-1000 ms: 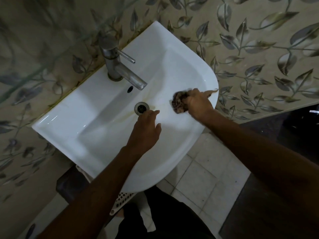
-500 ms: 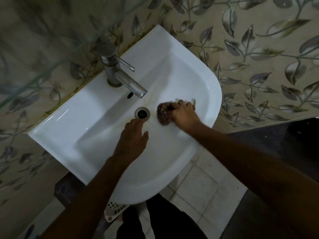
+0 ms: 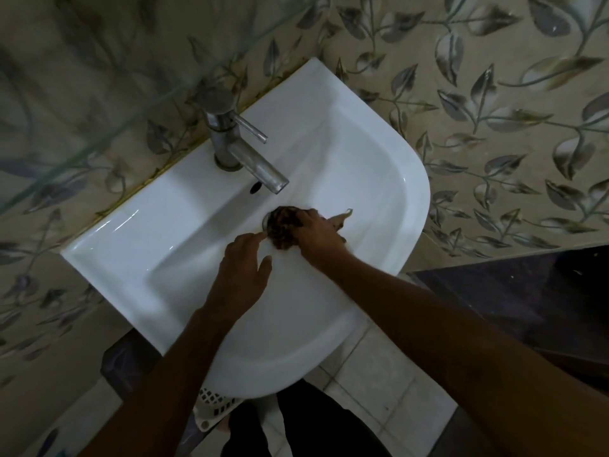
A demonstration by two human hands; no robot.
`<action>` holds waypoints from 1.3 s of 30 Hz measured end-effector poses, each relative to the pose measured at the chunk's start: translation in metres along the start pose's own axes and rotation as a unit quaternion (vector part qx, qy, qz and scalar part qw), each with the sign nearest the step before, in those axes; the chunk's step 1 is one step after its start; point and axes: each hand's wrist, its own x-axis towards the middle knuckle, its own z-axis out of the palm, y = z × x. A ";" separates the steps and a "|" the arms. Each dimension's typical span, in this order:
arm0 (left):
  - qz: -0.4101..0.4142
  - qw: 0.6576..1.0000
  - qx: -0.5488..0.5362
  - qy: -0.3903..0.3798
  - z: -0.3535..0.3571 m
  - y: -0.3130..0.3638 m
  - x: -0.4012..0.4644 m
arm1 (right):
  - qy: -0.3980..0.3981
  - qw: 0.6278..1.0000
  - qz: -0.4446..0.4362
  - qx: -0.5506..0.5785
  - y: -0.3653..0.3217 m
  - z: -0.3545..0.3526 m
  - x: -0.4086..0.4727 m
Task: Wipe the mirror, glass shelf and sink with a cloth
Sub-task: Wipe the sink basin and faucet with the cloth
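We read no brand or writing on anything here. Our right hand [image 3: 316, 234] bunches a dark cloth [image 3: 282, 227] in curled fingers and presses it onto the drain [image 3: 265, 220] at the bottom of the white sink [image 3: 379, 179], just near of the tap [image 3: 245, 150]. A loose corner of cloth trails right. Our left hand [image 3: 239, 278] rests flat in the basin, fingers released and spread, grasping nothing, its forefinger tip just beside the cloth. A glass shelf [image 3: 99, 140] edge crosses far left.
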 end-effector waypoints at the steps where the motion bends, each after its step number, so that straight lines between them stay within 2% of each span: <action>1: 0.005 1.000 0.004 -0.003 0.001 0.001 -0.001 | 0.018 1.000 0.008 -0.024 0.013 -0.004 0.002; 2: 0.006 1.000 0.010 -0.008 0.003 0.004 -0.002 | 0.037 0.997 0.030 -0.052 0.029 -0.011 0.007; 4: 0.009 1.000 0.017 -0.014 0.006 0.011 -0.001 | 0.006 0.992 0.106 -0.064 0.059 -0.033 0.019; 7: 0.016 1.000 0.022 -0.003 0.009 0.019 0.010 | -0.016 0.987 0.142 -0.078 0.087 -0.062 0.039; 9: 0.013 1.000 0.018 0.008 0.009 0.021 0.016 | 0.053 0.986 0.140 -0.072 0.090 -0.065 0.045; 11: 0.001 1.000 0.011 0.015 0.007 0.018 0.019 | 0.113 0.986 0.123 0.011 0.076 -0.059 0.045; 13: -0.008 1.000 0.008 0.017 0.005 0.012 0.018 | 0.081 0.991 0.092 0.062 0.058 -0.045 0.044; 15: -0.007 1.000 0.008 0.021 0.003 0.004 0.014 | 0.019 0.998 0.048 0.021 0.050 -0.037 0.041; 16: -0.008 1.000 0.008 0.023 0.001 0.000 0.012 | 0.021 0.999 0.041 0.007 0.052 -0.036 0.043; 18: -0.008 0.999 0.007 0.031 -0.001 -0.008 0.008 | 0.044 0.996 0.081 0.002 0.064 -0.044 0.049; 21: -0.017 0.999 0.008 0.040 -0.005 -0.016 0.005 | 0.126 0.983 0.126 -0.052 0.076 -0.059 0.063; 23: -0.022 0.999 0.015 0.039 -0.006 -0.019 0.003 | 0.185 0.966 0.179 0.008 0.063 -0.050 0.069; 25: -0.026 0.999 0.019 0.037 -0.008 -0.022 0.001 | 0.160 0.958 0.204 0.122 0.024 -0.036 0.063; 26: -0.026 0.999 0.018 0.038 -0.009 -0.023 0.000 | 0.157 0.954 0.189 0.170 0.005 -0.030 0.058; 30: -0.023 0.999 0.021 0.044 -0.012 -0.027 0.002 | 0.096 0.984 0.096 0.118 -0.018 -0.024 0.040; 33: -0.013 0.998 0.009 0.058 -0.013 -0.029 0.002 | 0.043 0.987 0.120 0.101 0.026 -0.029 0.046; 34: -0.010 0.998 0.006 0.063 -0.013 -0.029 0.001 | 0.043 0.989 0.128 0.059 0.046 -0.033 0.049; 36: -0.011 0.997 0.001 0.071 -0.014 -0.030 0.000 | 0.095 0.985 0.144 0.005 0.067 -0.028 0.053; 38: -0.019 0.997 0.001 0.070 -0.015 -0.031 -0.001 | 0.155 0.977 0.145 0.034 0.047 -0.021 0.055; 39: -0.022 0.997 0.003 0.069 -0.015 -0.031 -0.002 | 0.159 0.973 0.143 0.090 0.028 -0.015 0.055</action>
